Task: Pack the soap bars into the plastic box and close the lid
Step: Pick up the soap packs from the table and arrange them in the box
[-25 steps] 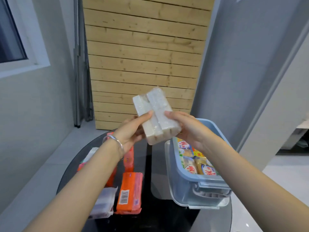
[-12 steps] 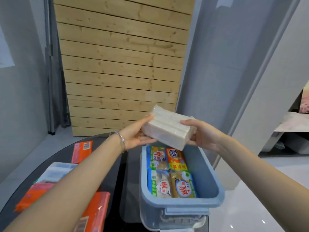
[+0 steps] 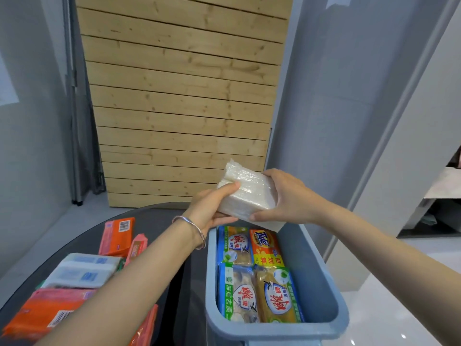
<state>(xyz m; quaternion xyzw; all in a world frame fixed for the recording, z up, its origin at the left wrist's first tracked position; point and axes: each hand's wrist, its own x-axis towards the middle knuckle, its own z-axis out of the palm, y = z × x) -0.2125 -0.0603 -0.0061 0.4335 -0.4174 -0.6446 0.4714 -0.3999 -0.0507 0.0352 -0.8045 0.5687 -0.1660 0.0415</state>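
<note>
Hands have come lower: the left hand (image 3: 208, 211) and right hand (image 3: 287, 199) both grip the white soap pack (image 3: 245, 196) over the blue plastic box (image 3: 321, 278), above four packed soap bars (image 3: 257, 273). Orange soap bars (image 3: 117, 236) lie on the dark table (image 3: 159, 216) beside it.

Since a second ago I have carried the white soap pack (image 3: 245, 193) rightward from above the table's middle, turned it from upright to lying crosswise, and lowered it between both hands over the far end of the blue box (image 3: 321, 278).
</note>
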